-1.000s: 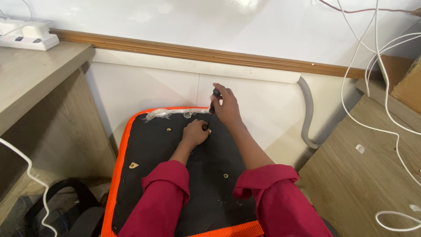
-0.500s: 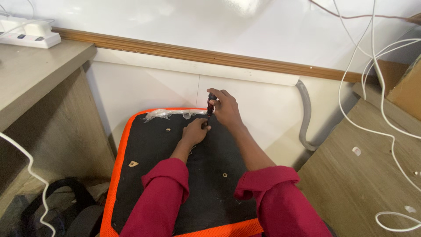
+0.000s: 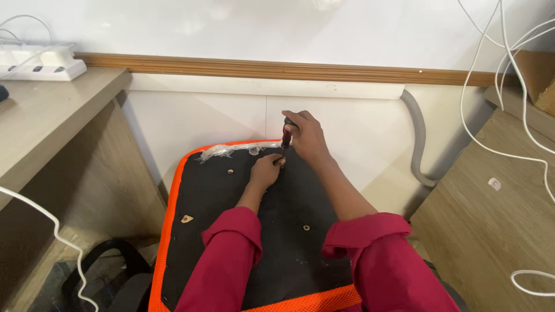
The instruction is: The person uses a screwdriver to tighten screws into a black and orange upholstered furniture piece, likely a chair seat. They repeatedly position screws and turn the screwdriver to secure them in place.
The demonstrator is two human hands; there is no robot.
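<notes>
Nearest the camera, two red sleeves (image 3: 231, 254) are being stretched forward over a black seat base (image 3: 219, 231) edged in orange mesh. Further out, the left hand (image 3: 266, 171) is being rested on the black surface near its far edge, fingers curled in by the screwdriver's tip; whether anything is being pinched cannot be told. Just beyond, the right hand (image 3: 309, 138) is being kept closed around a dark red screwdriver (image 3: 285, 137), held upright over the base. Crumpled clear plastic (image 3: 231, 150) is lying along the far edge. Behind, a grey hose (image 3: 417, 138) is hanging against the white wall.
</notes>
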